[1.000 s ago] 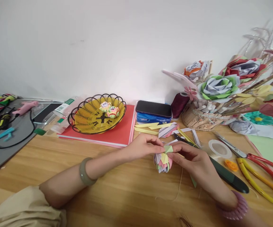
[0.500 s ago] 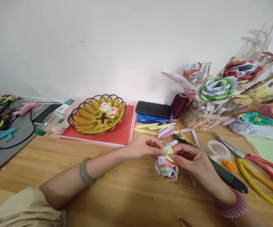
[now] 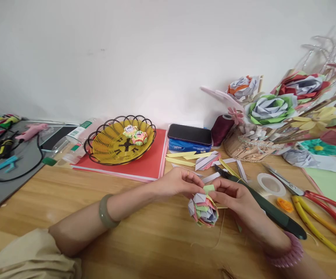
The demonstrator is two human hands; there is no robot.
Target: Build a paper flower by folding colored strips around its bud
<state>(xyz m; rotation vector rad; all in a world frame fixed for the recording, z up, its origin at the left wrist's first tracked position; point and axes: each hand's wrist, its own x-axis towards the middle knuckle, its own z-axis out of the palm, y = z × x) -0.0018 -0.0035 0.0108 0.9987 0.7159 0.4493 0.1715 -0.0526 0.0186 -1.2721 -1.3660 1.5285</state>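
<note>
A ball-shaped paper flower [image 3: 204, 211] of folded white, pink, green and yellow pieces hangs just above the wooden table, between my two hands. My left hand [image 3: 183, 181] pinches its upper left side with thumb and fingers. From the other side, my right hand [image 3: 232, 193] grips the top beside a light green folded piece [image 3: 209, 188]. Both thumbs sit close together there, partly hiding the join. A thin thread [image 3: 220, 232] lies on the table below the flower. Behind my right hand rests a dark green-handled cutter [image 3: 272, 212].
A yellow basket [image 3: 109, 149] with small paper balls sits on red paper [image 3: 156, 162]. Behind my hands are a phone [image 3: 189, 133], a blue pack [image 3: 185, 146] and paper strips [image 3: 182, 161]. Right: tape [image 3: 271, 184], scissors [image 3: 286, 184], yellow-handled pliers [image 3: 316, 232], a flower-filled basket [image 3: 239, 149]. Far left: a glue gun [image 3: 31, 131].
Both hands and the paper flower have shifted slightly downward, and the flower is tilted a little to the left. My hold on it stays.
</note>
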